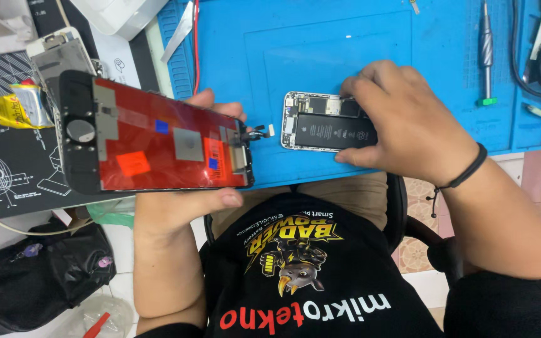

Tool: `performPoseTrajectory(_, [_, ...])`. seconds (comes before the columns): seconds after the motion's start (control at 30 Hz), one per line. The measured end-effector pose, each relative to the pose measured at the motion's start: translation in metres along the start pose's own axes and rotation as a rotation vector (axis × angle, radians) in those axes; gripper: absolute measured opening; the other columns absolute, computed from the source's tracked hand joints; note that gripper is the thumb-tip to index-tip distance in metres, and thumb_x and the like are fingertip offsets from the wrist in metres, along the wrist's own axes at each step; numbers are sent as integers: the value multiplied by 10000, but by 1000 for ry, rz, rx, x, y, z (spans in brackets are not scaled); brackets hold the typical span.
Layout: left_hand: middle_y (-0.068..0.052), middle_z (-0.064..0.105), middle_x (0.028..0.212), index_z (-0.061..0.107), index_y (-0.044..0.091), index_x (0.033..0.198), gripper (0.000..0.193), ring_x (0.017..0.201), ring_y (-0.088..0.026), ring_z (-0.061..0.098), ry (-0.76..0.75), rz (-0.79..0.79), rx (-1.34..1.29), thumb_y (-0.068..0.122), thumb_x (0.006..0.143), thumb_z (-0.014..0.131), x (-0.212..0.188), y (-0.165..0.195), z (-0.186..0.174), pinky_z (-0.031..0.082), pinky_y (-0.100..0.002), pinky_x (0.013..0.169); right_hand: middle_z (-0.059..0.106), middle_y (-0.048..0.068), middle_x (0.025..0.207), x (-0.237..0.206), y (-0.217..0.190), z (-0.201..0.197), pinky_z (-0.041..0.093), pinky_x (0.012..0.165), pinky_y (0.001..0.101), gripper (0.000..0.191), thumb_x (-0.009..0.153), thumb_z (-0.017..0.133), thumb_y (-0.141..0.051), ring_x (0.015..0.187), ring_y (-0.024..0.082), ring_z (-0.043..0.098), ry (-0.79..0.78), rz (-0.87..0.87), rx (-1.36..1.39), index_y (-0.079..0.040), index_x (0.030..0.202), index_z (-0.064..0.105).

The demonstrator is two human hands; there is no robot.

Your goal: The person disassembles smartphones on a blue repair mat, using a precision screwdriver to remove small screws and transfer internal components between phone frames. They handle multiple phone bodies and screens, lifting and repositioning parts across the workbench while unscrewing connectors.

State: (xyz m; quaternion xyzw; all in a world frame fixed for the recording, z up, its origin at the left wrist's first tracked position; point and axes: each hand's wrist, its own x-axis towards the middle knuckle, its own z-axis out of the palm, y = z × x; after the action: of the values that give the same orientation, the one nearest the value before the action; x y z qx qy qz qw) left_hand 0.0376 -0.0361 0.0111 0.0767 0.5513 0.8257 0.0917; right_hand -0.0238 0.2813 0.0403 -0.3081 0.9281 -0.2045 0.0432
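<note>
Blue silicone mat (345, 37) covers the bench ahead of the person, and an opened phone body (324, 122) lies on it near the front edge, its black battery (333, 133) facing up with the circuit board above it. The right hand (408, 119) rests over the right end of the phone body, fingers curled down onto its top edge and thumb pressed against its lower edge, so the hand pins it to the mat. A black cord bracelet (464, 175) circles that wrist.

The left hand (186, 206) holds a detached screen (158, 134) up off the mat, back side toward the camera. The thumb lies along the screen's lower edge and the fingertips show above its upper edge, so the grip is closed around the panel. The back of the screen is a glossy red-tinted sheet with grey metal plates and small blue and orange patches; its black end with a round button part points left. Short flex cables (259, 131) stick out from its right end, just beside the phone body but not visibly joined to it.

A screwdriver (486, 50) lies upright on the mat well to the right. A yellow tube (17, 106) sits at the left on a black printed mat (7, 175), and a black bag (32, 275) lies on the floor below.
</note>
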Motion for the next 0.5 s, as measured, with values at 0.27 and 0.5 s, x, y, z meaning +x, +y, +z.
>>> performPoseTrajectory(0.27, [-220, 606, 1448, 426, 19, 1523, 974, 1376, -311, 595, 27, 6, -46, 142, 740, 991, -21, -5, 5, 521, -473, 1155, 579, 165, 1030, -8, -6, -3, 505, 756, 476, 843, 627, 907, -375, 919, 383, 617, -40, 83, -3, -58, 1338, 584])
performPoseTrajectory(0.5, [-224, 598, 1458, 434, 43, 1563, 996, 1373, -325, 597, 116, 47, -84, 132, 737, 982, -43, 1, 14, 510, -480, 1167, 587, 171, 1030, 12, -4, 7, 522, 711, 482, 883, 684, 869, -394, 859, 378, 631, 141, 137, -81, -42, 1428, 546])
